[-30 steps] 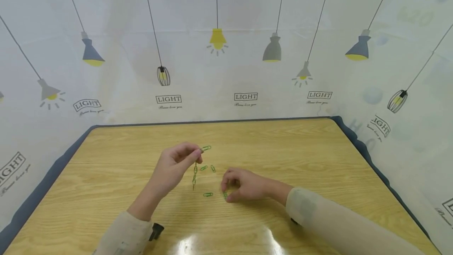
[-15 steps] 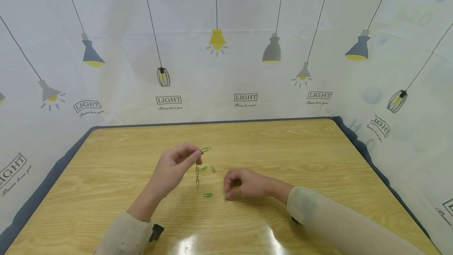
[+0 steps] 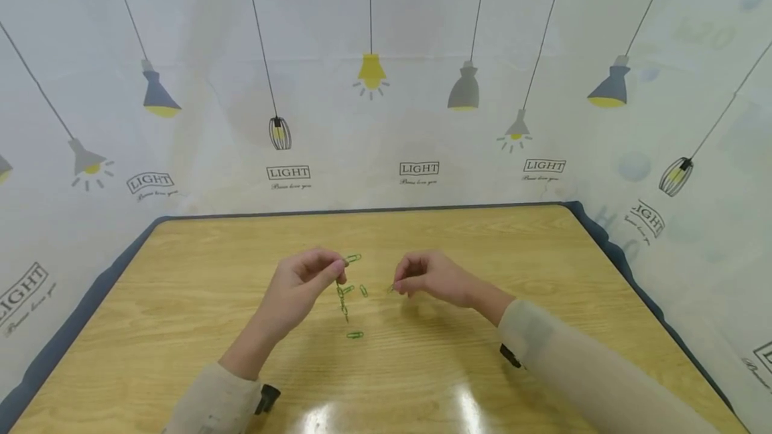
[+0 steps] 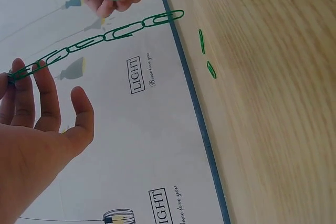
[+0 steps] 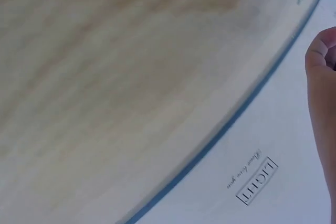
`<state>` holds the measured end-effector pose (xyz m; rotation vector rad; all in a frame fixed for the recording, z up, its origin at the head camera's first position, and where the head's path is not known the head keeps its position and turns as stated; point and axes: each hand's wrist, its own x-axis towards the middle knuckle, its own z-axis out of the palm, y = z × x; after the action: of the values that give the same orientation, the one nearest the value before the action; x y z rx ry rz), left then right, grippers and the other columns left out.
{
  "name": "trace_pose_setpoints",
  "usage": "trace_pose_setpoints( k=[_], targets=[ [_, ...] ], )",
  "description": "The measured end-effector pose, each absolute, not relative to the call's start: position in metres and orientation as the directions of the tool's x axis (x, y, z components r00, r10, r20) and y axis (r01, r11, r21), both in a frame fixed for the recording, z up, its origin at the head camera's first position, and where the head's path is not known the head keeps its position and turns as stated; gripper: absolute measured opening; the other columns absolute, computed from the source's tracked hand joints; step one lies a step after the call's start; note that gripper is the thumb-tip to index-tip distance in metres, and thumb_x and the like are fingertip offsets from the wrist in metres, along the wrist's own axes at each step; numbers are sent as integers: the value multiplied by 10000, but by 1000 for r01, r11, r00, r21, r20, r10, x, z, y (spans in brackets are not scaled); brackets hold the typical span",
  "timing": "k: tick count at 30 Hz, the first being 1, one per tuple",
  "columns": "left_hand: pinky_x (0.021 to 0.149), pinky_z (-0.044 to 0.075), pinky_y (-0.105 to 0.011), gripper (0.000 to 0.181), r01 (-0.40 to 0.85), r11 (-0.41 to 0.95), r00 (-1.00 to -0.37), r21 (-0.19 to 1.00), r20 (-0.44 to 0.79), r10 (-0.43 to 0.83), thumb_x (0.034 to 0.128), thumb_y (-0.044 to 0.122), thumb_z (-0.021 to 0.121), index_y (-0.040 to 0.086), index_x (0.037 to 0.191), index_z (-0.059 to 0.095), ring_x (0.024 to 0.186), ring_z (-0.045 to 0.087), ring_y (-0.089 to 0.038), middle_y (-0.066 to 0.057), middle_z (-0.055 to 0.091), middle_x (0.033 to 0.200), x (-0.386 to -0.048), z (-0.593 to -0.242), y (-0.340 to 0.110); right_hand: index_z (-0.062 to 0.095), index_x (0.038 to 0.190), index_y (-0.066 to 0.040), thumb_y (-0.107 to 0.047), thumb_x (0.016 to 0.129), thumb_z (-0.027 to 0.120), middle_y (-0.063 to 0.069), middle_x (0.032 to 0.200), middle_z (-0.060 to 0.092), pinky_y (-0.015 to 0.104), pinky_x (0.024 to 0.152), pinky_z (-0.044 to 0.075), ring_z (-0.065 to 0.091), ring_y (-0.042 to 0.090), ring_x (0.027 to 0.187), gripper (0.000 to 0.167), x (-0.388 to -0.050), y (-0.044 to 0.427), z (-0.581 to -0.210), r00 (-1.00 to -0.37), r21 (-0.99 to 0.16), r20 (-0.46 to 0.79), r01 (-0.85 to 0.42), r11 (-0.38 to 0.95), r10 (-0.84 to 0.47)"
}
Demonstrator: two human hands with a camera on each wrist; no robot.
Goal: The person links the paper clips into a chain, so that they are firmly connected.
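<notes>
Between thumb and fingertips, my left hand [image 3: 295, 286] pinches the end of a chain of linked green paper clips [image 4: 86, 43]. The chain hangs down over the table, and one clip end [image 3: 354, 258] sticks out past my fingertips. My right hand [image 3: 437, 278] pinches a single green paper clip [image 3: 391, 289] off to the right of the chain, apart from it. Three loose green paper clips lie on the wood: one behind the chain [image 3: 348, 288], one just right of it [image 3: 364, 291], one nearer me [image 3: 355, 335]. The right wrist view cuts off my right fingertips.
The light wooden table [image 3: 543, 353] has a dark blue edge [image 3: 422, 207] along the back and sides. Behind it stands a pale wall covering [image 3: 338, 126] printed with lamps and lettering. Dark wrist mounts sit under both sleeves.
My right hand has lifted a paper clip off the table and carried it up and slightly away from me. The left hand stays nearly in place, while its chain swings a little rightward.
</notes>
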<state>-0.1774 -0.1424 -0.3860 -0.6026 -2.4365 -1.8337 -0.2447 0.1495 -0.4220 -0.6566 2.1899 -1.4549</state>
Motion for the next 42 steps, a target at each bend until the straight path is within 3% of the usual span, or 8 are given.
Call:
trace_pose_setpoints(
  k=[4,12,17,25,31,39,42],
  targets=[
    [927,582,-301,217,329,224,-921,917,259,292,1096,296,622,116,1117,742,978,714,-180,-90,741,990,-177,-386,-142,716,1209,-19,-155,1035,701,185,1167,741,634,987,559,700,330,1042,222,-247,147,-403,-824,-948,-39,-148,281,-566],
    [931,576,-291,214,334,218,-917,917,263,301,1099,275,617,100,1123,737,965,715,-157,-87,734,978,-177,-387,-140,726,1188,10,-129,1028,693,3,1022,766,405,939,622,735,225,965,215,-248,136,-375,-858,-971,46,-159,180,-511],
    [925,586,-283,197,375,209,-894,903,293,339,1105,211,602,62,1128,729,949,709,-177,-130,729,983,-175,-385,-138,725,1189,32,-110,1024,688,25,1018,781,470,975,619,756,232,988,221,-241,123,-362,-845,-981,92,-168,98,-527],
    [986,574,-425,167,437,248,-869,865,334,364,1099,197,610,101,1134,742,952,700,-130,-126,752,978,-174,-386,-135,752,1112,16,-51,1005,694,12,1010,777,458,958,634,780,219,918,139,-224,103,-355,-817,-992,111,-126,-14,-565],
    [1045,548,-532,178,442,260,-868,859,335,367,1099,195,609,85,1145,741,962,706,-111,-49,761,976,-171,-383,-135,756,1083,-11,-17,1006,667,3,1004,773,448,978,628,783,192,917,118,-220,98,-353,-814,-995,98,-91,-40,-573],
    [1015,562,-471,160,462,278,-860,842,349,374,1095,190,615,111,1112,753,975,709,-106,-52,769,976,-170,-381,-134,731,1093,70,4,1014,641,-1,975,790,428,977,628,776,170,926,137,-219,99,-355,-796,-995,101,-84,-56,-597],
    [996,567,-433,158,465,286,-859,838,350,373,1094,190,616,123,1106,758,971,706,-104,-69,770,976,-169,-381,-134,743,1074,41,-1,1008,644,-8,977,786,422,988,622,775,168,930,126,-219,100,-355,-797,-996,92,-77,-51,-596]
  ],
)
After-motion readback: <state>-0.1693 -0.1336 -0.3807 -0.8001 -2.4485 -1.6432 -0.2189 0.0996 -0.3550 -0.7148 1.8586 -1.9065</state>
